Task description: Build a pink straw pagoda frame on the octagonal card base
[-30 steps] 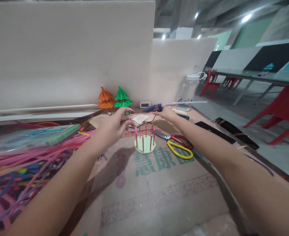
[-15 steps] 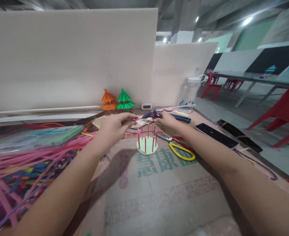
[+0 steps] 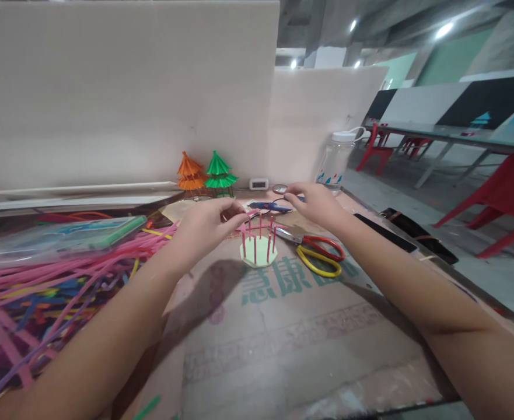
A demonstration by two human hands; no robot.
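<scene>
My left hand (image 3: 213,227) is closed in a pinch at the left of a pale green octagonal base (image 3: 259,256). A short pink pipe-cleaner piece (image 3: 253,212) shows at its fingertips. Several thin pink posts (image 3: 268,248) stand upright around the base. My right hand (image 3: 313,203) is raised behind and to the right, fingers bent and apart, with nothing visible in them. Just left of it lies a blue tool (image 3: 269,206), apparently a glue gun, with a dark cord. Scissors (image 3: 320,256) with red and yellow handles lie beside the base.
Pink and coloured pipe cleaners (image 3: 77,291) are heaped at left beside a clear plastic case (image 3: 64,239). Orange (image 3: 191,172) and green (image 3: 220,173) tiered models stand at the back. A bottle (image 3: 338,160) and phone (image 3: 383,232) are at right.
My right hand has come off the blue tool and moved up and right. The tool now lies on the table. My left hand has moved slightly right, closer to the posts.
</scene>
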